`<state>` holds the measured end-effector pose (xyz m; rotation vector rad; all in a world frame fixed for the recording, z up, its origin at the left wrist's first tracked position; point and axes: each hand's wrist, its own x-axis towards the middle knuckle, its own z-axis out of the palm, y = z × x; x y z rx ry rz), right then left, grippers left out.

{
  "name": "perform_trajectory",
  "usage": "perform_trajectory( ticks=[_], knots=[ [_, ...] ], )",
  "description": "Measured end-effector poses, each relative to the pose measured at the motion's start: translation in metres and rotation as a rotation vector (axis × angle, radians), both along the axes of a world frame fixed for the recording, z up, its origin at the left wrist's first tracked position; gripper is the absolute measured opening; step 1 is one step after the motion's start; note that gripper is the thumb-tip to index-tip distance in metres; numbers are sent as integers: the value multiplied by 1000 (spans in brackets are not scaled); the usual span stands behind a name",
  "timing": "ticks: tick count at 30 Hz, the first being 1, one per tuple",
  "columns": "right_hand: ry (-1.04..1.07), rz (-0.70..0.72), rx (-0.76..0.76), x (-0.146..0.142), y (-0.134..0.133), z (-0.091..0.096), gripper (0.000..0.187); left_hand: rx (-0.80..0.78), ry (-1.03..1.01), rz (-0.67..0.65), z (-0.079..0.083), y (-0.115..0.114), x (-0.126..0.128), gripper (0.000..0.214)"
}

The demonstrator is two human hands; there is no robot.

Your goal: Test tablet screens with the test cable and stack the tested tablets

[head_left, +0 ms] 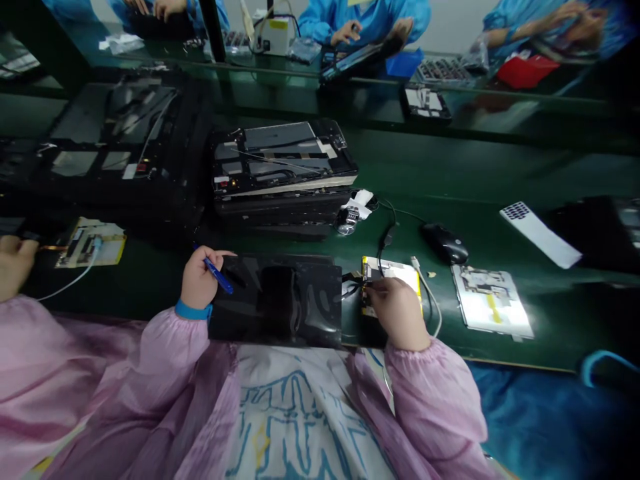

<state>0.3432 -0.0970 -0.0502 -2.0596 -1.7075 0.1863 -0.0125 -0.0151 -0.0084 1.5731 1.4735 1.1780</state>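
Observation:
A blue pen point(218, 275) is gripped in my left hand point(196, 283), whose index finger reaches to the upper left corner of a dark flat screen panel point(315, 300). The panel lies at the table's near edge, its glossy film wrinkled. From its right side a short dark flex cable point(351, 285) runs to a yellow-edged circuit board with a battery point(404, 272). My right hand point(399, 308) pinches the cable's end over this board; the fingertips partly hide the joint. A black cord point(382, 253) comes down onto the board, and a white cable point(433, 300) lies beside it.
Stacked opened tablet housings point(285, 167) stand behind the panel, with a larger stack point(115, 133) to the left. Rightward lie a black mouse point(444, 243), another board point(493, 300) and a white strip point(543, 233). A neighbour's hand point(15, 263) is at far left; blue-sleeved people work opposite.

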Motion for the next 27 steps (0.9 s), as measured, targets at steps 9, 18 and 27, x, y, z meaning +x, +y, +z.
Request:
perform_trajectory(
  ticks=[9, 18, 27],
  knots=[
    [16, -58, 35, -4, -3, 0, 20, -3, -13, 1, -3, 1, -1, 22],
    [42, -87, 2, -4, 0, 1, 18, -13, -4, 1, -2, 2, 1, 22],
    [73, -116, 13, -7, -1, 3, 19, -12, 8, -12, -4, 3, 0, 21]
  ],
)
